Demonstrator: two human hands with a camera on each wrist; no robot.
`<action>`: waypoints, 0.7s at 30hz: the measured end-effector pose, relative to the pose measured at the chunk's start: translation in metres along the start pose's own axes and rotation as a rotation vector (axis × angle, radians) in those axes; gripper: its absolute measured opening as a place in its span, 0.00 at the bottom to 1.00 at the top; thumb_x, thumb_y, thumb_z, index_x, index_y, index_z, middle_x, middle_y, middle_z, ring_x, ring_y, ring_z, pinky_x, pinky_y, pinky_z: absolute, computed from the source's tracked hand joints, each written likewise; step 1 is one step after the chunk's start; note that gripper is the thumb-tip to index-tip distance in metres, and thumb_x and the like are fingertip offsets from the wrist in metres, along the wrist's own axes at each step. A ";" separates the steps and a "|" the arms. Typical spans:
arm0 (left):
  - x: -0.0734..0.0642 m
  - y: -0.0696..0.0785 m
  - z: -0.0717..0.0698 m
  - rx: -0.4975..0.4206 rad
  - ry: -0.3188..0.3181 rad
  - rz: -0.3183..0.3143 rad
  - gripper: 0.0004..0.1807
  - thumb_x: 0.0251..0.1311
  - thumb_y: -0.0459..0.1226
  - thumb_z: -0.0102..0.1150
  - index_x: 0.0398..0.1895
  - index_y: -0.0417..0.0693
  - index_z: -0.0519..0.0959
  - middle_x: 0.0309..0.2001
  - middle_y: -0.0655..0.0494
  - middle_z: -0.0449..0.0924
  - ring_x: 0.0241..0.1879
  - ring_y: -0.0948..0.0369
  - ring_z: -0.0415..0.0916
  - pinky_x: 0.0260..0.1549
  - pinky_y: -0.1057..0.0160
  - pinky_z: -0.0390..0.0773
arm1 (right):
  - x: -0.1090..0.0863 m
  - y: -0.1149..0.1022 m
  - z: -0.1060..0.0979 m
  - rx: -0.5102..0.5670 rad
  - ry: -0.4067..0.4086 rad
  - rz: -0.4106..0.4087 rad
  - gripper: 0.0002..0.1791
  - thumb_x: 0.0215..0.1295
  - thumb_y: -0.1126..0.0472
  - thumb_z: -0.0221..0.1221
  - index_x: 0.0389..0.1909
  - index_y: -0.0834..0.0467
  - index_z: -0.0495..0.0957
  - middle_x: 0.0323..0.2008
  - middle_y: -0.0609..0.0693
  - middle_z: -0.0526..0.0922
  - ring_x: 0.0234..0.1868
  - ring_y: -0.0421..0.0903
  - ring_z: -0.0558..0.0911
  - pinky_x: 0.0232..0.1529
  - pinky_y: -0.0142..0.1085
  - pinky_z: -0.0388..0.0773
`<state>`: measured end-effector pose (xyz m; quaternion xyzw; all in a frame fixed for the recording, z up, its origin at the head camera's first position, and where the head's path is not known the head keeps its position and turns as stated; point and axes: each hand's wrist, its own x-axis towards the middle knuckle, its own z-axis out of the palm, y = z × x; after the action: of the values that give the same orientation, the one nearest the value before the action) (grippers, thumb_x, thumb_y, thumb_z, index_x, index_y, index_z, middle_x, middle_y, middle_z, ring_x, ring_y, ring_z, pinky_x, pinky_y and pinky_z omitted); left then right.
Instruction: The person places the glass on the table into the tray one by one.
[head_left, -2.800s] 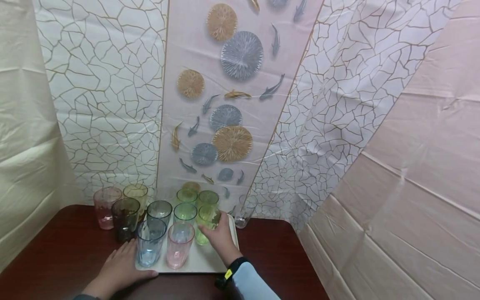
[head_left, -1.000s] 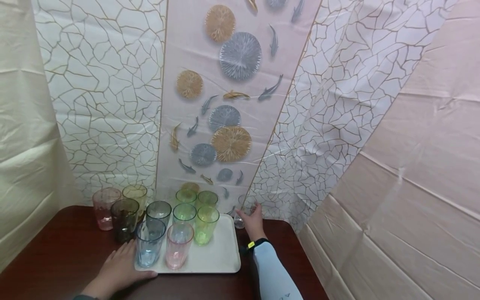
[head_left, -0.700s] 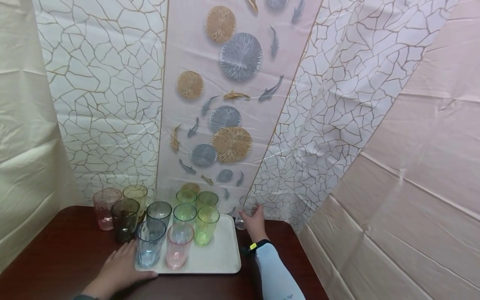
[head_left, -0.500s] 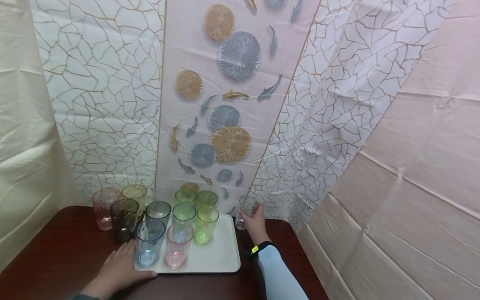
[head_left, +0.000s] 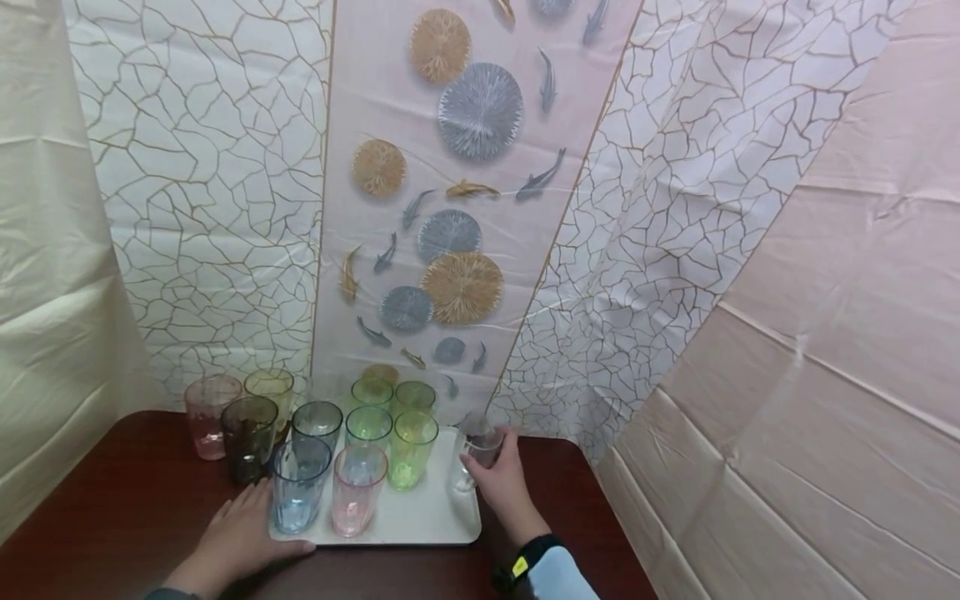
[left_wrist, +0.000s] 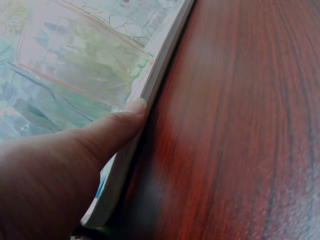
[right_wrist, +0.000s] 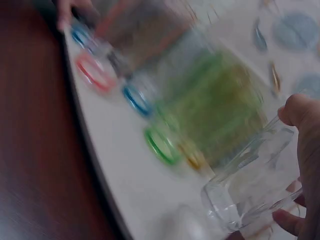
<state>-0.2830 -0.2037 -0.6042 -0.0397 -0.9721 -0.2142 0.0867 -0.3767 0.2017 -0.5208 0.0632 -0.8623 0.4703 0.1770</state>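
My right hand [head_left: 504, 483] grips a clear drinking glass [head_left: 480, 448] between thumb and fingers at the right side of the white tray [head_left: 427, 521]. In the right wrist view the clear glass [right_wrist: 255, 177] looks tilted; whether its base touches the tray I cannot tell. My left hand [head_left: 238, 533] rests at the tray's front left corner, fingers extended, thumb on the front rim, as the left wrist view shows. Beside it on the tray stand a blue glass [head_left: 300, 492] and a pink glass [head_left: 358, 496]. A yellow-green glass [head_left: 411, 458] is the one nearest the clear glass.
Green glasses [head_left: 367, 433] and a grey glass [head_left: 317, 425] stand farther back on the tray. Left of it, a pink glass [head_left: 210, 425], a yellow glass [head_left: 272, 385] and a dark glass [head_left: 250, 442] stand on the brown table [head_left: 120, 492]. Patterned cloth [head_left: 217, 208] hangs behind.
My right hand let go of the yellow-green glass on the tray, took hold of the clear glass at the table's back right, and brought it left and nearer, over the tray. The left hand stayed put.
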 end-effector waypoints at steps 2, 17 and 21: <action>0.000 0.000 -0.001 -0.001 0.005 0.004 0.82 0.33 0.84 0.60 0.72 0.18 0.60 0.71 0.19 0.60 0.69 0.25 0.56 0.63 0.23 0.59 | -0.010 -0.008 0.002 -0.007 -0.027 -0.022 0.46 0.56 0.53 0.76 0.70 0.57 0.60 0.64 0.61 0.75 0.63 0.55 0.77 0.61 0.50 0.79; -0.003 0.002 -0.004 0.008 0.004 0.003 0.82 0.34 0.83 0.62 0.73 0.18 0.60 0.71 0.19 0.59 0.68 0.25 0.56 0.62 0.22 0.58 | -0.055 -0.050 0.036 0.120 -0.153 -0.180 0.39 0.56 0.52 0.76 0.61 0.54 0.63 0.54 0.59 0.77 0.54 0.53 0.77 0.49 0.45 0.82; -0.002 0.003 -0.004 0.014 0.000 0.000 0.82 0.34 0.83 0.62 0.73 0.18 0.60 0.71 0.19 0.59 0.69 0.25 0.56 0.63 0.22 0.58 | -0.059 -0.052 0.043 0.121 -0.159 -0.174 0.40 0.56 0.53 0.77 0.62 0.58 0.64 0.54 0.59 0.77 0.54 0.51 0.77 0.48 0.41 0.81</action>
<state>-0.2801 -0.2032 -0.5998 -0.0392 -0.9736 -0.2074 0.0872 -0.3179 0.1339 -0.5232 0.1856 -0.8349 0.4978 0.1440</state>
